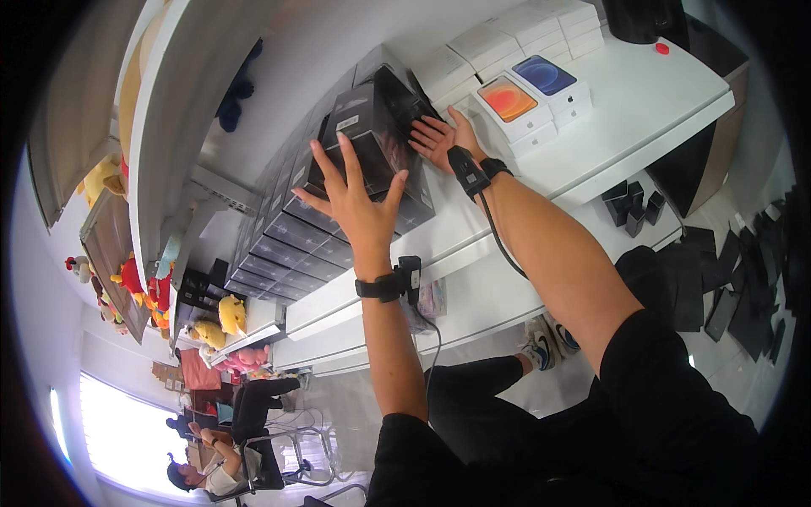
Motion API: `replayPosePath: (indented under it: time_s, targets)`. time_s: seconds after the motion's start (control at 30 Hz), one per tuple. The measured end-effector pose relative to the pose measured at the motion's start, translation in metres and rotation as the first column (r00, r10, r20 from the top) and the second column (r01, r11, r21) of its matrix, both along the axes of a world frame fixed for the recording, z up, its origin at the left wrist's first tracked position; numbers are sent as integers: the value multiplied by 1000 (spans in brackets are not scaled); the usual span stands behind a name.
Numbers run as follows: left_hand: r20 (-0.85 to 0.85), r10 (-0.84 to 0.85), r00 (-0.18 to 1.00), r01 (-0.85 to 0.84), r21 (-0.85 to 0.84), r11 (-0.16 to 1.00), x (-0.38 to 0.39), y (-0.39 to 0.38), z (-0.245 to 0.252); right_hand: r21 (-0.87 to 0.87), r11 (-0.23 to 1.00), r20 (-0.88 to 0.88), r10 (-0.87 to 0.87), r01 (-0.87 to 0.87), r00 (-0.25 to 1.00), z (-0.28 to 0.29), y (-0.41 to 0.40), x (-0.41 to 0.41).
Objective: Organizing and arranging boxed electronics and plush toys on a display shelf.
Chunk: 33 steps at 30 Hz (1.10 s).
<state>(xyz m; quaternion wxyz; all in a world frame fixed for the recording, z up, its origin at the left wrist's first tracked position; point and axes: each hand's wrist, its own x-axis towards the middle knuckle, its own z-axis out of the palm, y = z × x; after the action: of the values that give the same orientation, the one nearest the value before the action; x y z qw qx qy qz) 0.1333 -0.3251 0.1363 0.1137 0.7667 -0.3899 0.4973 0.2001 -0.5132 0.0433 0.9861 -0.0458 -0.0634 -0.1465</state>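
My left hand is spread wide in front of a dark, glossy box that bears a small label. Its fingertips overlap the box edge; whether they touch cannot be told. My right hand, fingers apart, is turned palm toward the side of a black box beside it. Neither hand holds anything. Stacked rows of similar dark boxes run along the white shelf to the left. Just right of my right hand sit white phone boxes, one with an orange screen picture and one with a blue one.
More white boxes are stacked against the wall. A red cap lies near a black container. Small black boxes stand on a lower shelf, and flat black pieces litter the floor. Plush toys and a seated person are at left.
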Motion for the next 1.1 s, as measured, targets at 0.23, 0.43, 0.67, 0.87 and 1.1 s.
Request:
replayPosePath:
  time_s: [0.23,0.43,0.67,0.87,1.1]
  targets:
    - [57,-139,989,139,5,990,19,15,-10,-51,999,-2,-17,16,1000,4,-1,-1]
    - [-81,-70,994,79,113,990,4,27,-2,-196,980,-98,8,-27,995,32,4,-51]
    - [-273,-179,945,211,89,973,-28,39,-14,-259,965,25,-34,39,999,29,-7,-52]
    - [-383,-48,923,81,69,994,-46,43,-83,-317,947,8,-52,52,999,40,1,-60]
    - [-350,33,936,-12,63,998,-49,30,-102,-323,946,-59,-45,24,997,39,-9,-77]
